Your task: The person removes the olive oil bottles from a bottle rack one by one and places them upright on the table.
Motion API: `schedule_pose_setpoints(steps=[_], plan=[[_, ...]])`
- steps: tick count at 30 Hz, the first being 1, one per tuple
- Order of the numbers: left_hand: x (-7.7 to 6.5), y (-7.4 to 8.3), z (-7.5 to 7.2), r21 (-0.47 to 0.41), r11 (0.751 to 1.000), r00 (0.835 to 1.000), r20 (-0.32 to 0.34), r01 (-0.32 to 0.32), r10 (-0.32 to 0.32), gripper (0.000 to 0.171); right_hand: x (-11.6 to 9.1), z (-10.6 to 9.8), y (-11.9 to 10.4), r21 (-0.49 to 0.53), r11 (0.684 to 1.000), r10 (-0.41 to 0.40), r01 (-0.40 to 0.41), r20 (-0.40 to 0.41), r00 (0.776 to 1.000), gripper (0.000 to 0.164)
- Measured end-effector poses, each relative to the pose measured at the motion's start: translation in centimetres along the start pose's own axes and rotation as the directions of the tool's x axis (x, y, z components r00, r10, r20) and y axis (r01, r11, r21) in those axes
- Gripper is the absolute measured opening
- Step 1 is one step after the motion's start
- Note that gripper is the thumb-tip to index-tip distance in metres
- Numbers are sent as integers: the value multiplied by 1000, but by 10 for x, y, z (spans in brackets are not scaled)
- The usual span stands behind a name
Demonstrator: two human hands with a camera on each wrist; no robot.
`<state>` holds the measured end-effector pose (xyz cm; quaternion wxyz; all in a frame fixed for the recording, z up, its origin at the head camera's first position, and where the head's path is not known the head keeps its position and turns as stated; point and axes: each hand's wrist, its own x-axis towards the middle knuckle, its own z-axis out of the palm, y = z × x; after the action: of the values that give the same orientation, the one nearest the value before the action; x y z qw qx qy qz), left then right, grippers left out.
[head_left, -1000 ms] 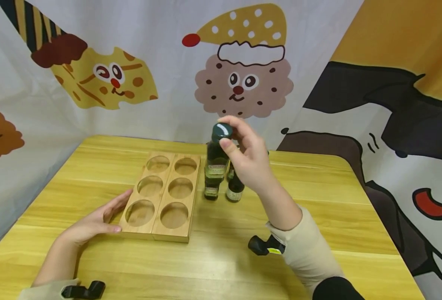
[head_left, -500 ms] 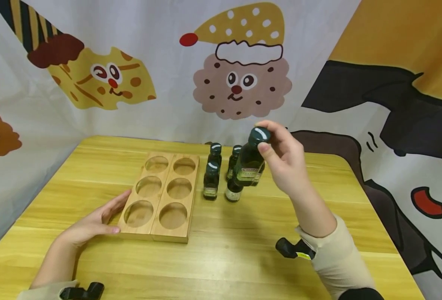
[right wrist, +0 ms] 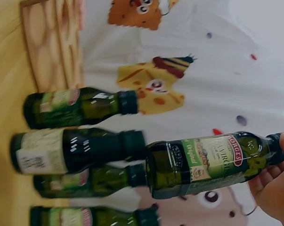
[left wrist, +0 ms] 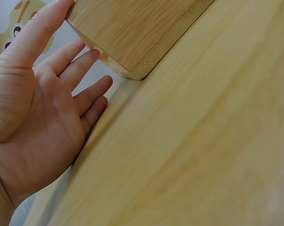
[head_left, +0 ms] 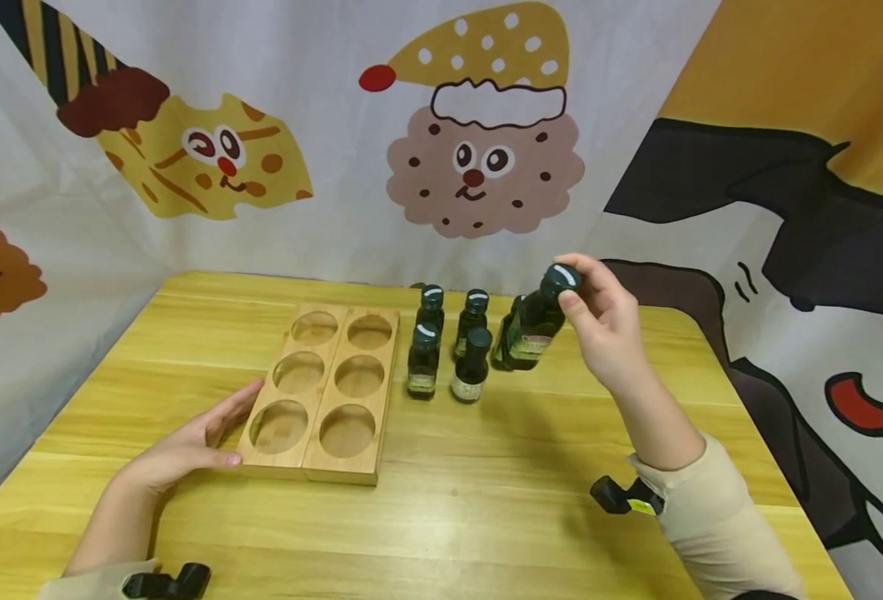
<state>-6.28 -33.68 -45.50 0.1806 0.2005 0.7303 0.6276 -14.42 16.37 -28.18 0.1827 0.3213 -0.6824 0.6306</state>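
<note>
My right hand (head_left: pixel 612 333) pinches the dark green cap of an olive oil bottle (right wrist: pixel 212 162), which hangs tilted above the table at the right of the other bottles. My left hand (head_left: pixel 179 446) rests at the left side of a wooden holder (head_left: pixel 310 467) with round recesses in two rows. Its thumb touches the near left corner, and its fingers (left wrist: pixel 87 99) lie relaxed along the side. Between the holder and the held bottle stand a bottle with a pale label (head_left: pixel 470 371), a small green bottle (head_left: pixel 422 362) and several more.
Another green bottle (head_left: pixel 503 337) stands partly hidden behind the held one. The yellow wood-grain table (head_left: pixel 449 517) ends at a white curtain (head_left: pixel 321 242) with cartoon prints, hanging at the back and sides. Black wrist cameras sit on both sleeves.
My right hand has carried the olive oil bottle rightward from above the front left bottle, uncovering the standing bottles. The left hand and the wooden holder stay in place.
</note>
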Motion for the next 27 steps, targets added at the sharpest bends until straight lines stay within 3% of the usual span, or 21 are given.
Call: schedule_pose_setpoints(steps=[11, 27], plan=[[1, -2, -1, 4, 1000, 1000, -1, -3, 3, 92, -23, -10, 40, -73, 988, 137, -137, -2, 991, 27], [1, 1, 0, 2, 1000, 1000, -5, 6, -6, 92, -51, -8, 80, -114, 976, 191, -187, 26, 981, 29]])
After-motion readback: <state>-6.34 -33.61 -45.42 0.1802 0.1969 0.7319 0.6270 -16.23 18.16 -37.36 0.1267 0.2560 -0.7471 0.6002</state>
